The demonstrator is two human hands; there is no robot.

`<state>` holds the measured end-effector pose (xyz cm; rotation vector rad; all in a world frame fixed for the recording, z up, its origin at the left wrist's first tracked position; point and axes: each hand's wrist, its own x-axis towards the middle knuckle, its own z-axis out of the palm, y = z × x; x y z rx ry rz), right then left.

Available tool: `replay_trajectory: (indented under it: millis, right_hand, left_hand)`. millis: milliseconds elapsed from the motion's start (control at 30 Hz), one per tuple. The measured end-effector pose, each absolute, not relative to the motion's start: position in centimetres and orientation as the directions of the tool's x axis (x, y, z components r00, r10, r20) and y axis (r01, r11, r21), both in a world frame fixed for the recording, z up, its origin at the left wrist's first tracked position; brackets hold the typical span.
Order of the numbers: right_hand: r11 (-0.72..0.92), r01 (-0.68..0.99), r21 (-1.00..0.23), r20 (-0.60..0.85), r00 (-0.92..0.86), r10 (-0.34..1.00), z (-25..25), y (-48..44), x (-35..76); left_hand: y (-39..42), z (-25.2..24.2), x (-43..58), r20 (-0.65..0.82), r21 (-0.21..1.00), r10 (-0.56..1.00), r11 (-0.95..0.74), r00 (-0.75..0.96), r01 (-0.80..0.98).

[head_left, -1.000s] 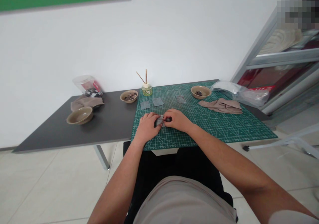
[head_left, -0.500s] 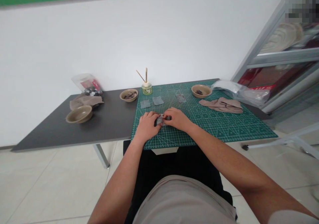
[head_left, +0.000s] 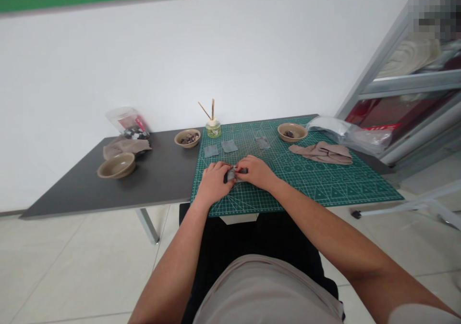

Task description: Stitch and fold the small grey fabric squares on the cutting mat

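Small grey piece sits near the mat's centre, raised slightly or resting on it (can't tell which), pinched between both hands. Dark piece pokes out at its 3 o'clock side, with another dark edge at 9 o'clock; exact fit hidden by fingers.

Grip: both closed on the grey piece. Left hand comes in from 7 o'clock, fingers curled over its left end. Right hand comes in from 4 o'clock, fingertips pressing its right end.

Under the hands: green cutting mat with printed grid, on dark grey worktop.

On mat, from the held piece:
- three flat grey squares, apart from each other: 10 o'clock, 12 o'clock, 1 o'clock
- tan bowl with dark pieces inside, 2 o'clock
- beige cloth, crumpled, 3 o'clock

Silver plastic bag lies at 2 o'clock, over the mat's far corner.

Off mat, on worktop:
- glass jar with two wooden sticks, 11 o'clock, at mat edge
- tan bowl with dark pieces, 10 o'clock
- clear tub holding dark and white pieces, tipped over, far 10 o'clock
- second beige cloth just beside the tub
- wide tan bowl, 9 o'clock
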<state>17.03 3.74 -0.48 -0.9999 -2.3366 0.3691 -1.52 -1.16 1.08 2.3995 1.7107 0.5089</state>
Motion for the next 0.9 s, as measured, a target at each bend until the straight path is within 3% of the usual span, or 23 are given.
replay_trajectory:
  millis: [167,333,533,633,767,900]
  right_hand:
    - [0.722,0.567,-0.397,0.378,-0.616,0.691,-0.26,3.87,16.45]
    - [0.753,0.495,-0.433,0.4,-0.644,0.653,-0.29,3.65,16.99]
    - [0.709,0.57,-0.416,0.425,-0.567,0.705,-0.75,3.97,17.13]
    - [0.735,0.546,-0.402,0.402,-0.616,0.678,-0.52,4.04,16.8]
    - [0.759,0.472,-0.448,0.38,-0.668,0.64,-0.03,3.86,16.9]
    - [0.726,0.507,-0.465,0.388,-0.62,0.682,-0.02,3.7,17.21]
  left_hand:
    - [-1.08,1.01,-1.57,0.189,0.321,0.94,-0.333,0.284,0.887]
    - [-1.18,1.15,-1.54,0.169,0.327,0.944,-0.325,0.284,0.887]
    - [-1.21,1.23,-1.53,0.172,0.322,0.941,-0.332,0.29,0.887]
    - [-1.11,1.19,-1.59,0.173,0.32,0.941,-0.332,0.289,0.887]
    - [-1.09,1.21,-1.67,0.174,0.322,0.94,-0.335,0.292,0.885]
    - [-1.16,1.19,-1.75,0.176,0.325,0.937,-0.345,0.302,0.881]
